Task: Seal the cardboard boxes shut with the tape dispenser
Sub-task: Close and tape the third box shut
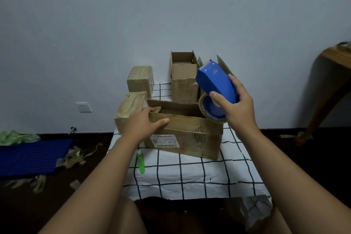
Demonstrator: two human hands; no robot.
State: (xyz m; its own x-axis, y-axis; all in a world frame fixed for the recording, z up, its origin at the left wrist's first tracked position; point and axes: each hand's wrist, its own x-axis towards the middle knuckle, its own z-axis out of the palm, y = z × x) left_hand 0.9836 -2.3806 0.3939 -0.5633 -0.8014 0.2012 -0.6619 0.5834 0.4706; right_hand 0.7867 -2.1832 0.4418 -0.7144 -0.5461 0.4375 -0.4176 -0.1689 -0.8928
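The fingers of the right hand are being kept curled around a blue plastic tape dispenser, with the thumb pressed across its near side; the dispenser is being held in the air above the far right corner of a large open brown cardboard box, its roll of clear tape hanging just over the box's rim. The fingers of the left hand are being laid flat and slightly spread over the box's near left corner, the thumb pressed against the front wall, so the box is being steadied rather than gripped.

The box is being carried by a worktop covered with a white cloth with a black grid. Its flaps are not yet folded shut, so the step in hand appears to be preparation for sealing. Two smaller brown boxes already wrapped in tape are being kept at the far left, and a tall open brown box is standing behind. A green utility knife is lying near the left edge of the cloth.

For the next move, the flaps would probably need to be folded down and held together by the left hand, and the dispenser's toothed end brought down onto the seam.
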